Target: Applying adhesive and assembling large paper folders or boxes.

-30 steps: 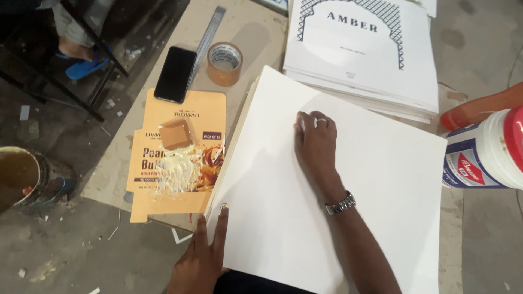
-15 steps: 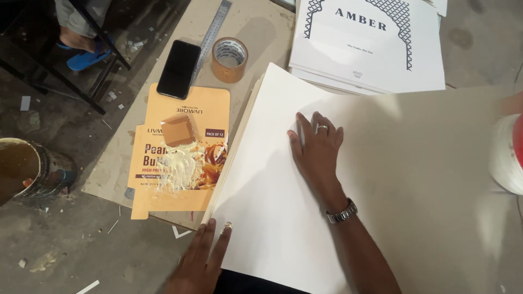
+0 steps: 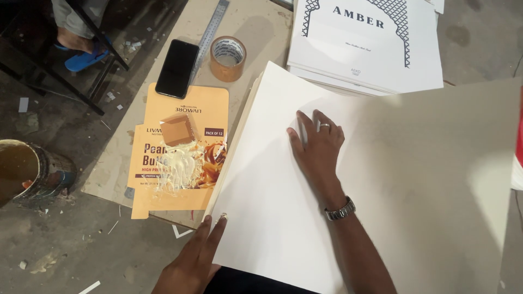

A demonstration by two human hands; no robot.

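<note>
A large white sheet [image 3: 272, 218] lies flat under both hands, topmost on a thin stack whose cream edges show along its left side; its surface is smooth, matt and unmarked, with a soft shadow across the right half. The right hand [image 3: 318, 147] lies open on it, palm down and fingers spread, pressing rather than grasping; a ring shows on one finger and a metal watch [image 3: 340, 209] sits on the wrist. The left hand [image 3: 193, 261] is also open, grasping nothing, its fingertips touching the sheet's lower left edge. Just left of that edge lies a flattened orange carton [image 3: 163, 185], printed, glossy and smeared with pale dried glue, with a small square of brown card [image 3: 178, 129] resting on it. Beyond the carton, away from the left hand, a black phone [image 3: 177, 68] lies face up beside a steel ruler [image 3: 210, 32] and a roll of brown tape [image 3: 227, 57], all on a sheet of brown cardboard [image 3: 109, 163]. Above the right hand's fingertips sits a stack of white printed sheets [image 3: 370, 49] with a dark patterned arch border. Far left of the left hand, a rusty round tin [image 3: 32, 171] stands on the rough, dusty concrete floor [image 3: 71, 245].
</note>
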